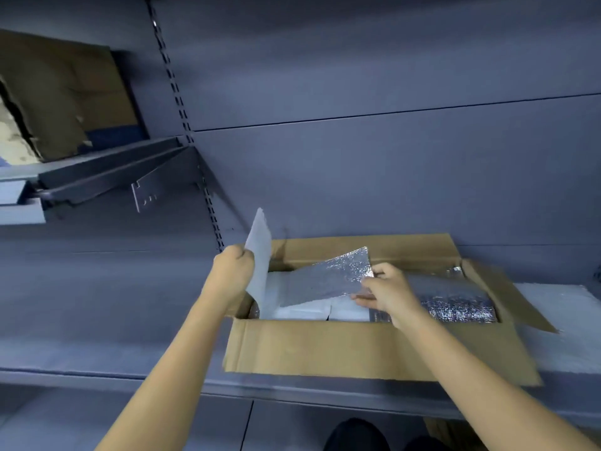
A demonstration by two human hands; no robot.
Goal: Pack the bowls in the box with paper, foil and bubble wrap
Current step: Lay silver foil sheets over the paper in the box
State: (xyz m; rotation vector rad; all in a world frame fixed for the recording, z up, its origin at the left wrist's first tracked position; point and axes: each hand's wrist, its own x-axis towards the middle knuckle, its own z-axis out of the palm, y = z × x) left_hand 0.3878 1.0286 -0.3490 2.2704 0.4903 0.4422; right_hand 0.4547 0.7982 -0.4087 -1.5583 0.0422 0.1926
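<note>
Right now we are working over the open cardboard box [357, 346], which is sitting on a grey metal shelf [130, 359] rather than on a table. Our left hand [232, 271] is closed in a fist around the edge of a pale sheet [260, 265], apparently paper or thin foam, and is holding it upright at the box's left end. Our right hand [387, 292] is pinching the corner of a silver foil sheet [331, 278] between thumb and fingers, lifting it at a slant above the white padding [312, 310] inside. More foil lining [455, 307] is lying along the right side of the box. We cannot see any bowls; they may be lying under the wrapping. To do this well, we are judging that the foil should be laid flat and tucked into the corners, with the upright sheet folded over it without creasing. Around us, dark grey shelving panels are filling the room, a torn carton [65, 96] is sitting on the upper shelf at left, and white wrap [559, 307] is lying just right of the box.
</note>
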